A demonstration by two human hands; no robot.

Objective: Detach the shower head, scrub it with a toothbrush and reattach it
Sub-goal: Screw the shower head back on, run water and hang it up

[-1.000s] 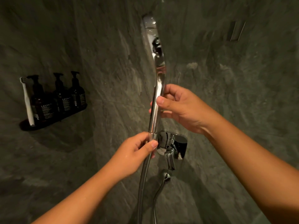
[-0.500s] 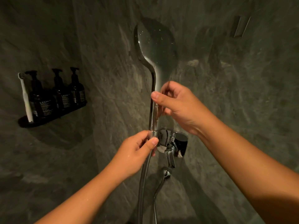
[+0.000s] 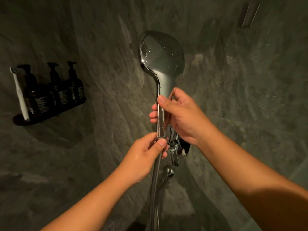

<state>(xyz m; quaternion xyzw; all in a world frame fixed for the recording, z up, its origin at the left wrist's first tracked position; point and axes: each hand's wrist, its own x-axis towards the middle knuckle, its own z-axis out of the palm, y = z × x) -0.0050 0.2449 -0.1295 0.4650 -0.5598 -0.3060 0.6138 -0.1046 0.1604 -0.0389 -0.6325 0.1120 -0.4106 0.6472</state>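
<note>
A chrome shower head (image 3: 162,54) stands upright before me, its rounded back toward me and dotted with water drops. My right hand (image 3: 180,114) grips its handle just below the head, thumb across the front. My left hand (image 3: 147,151) pinches the joint where the handle meets the metal hose (image 3: 154,189), which hangs straight down. A white toothbrush (image 3: 20,95) stands bristles up at the left end of a wall shelf, far left of both hands.
Three dark pump bottles (image 3: 58,90) stand in a black wall shelf (image 3: 21,120) on the left. A chrome mixer valve with lever (image 3: 174,153) sits on the grey stone wall behind my hands. A second hose loop hangs below it.
The shower head has turned about its handle from edge-on to showing its broad back, and it sits a little lower. My right hand has regripped the handle; my left hand stays at the joint.
</note>
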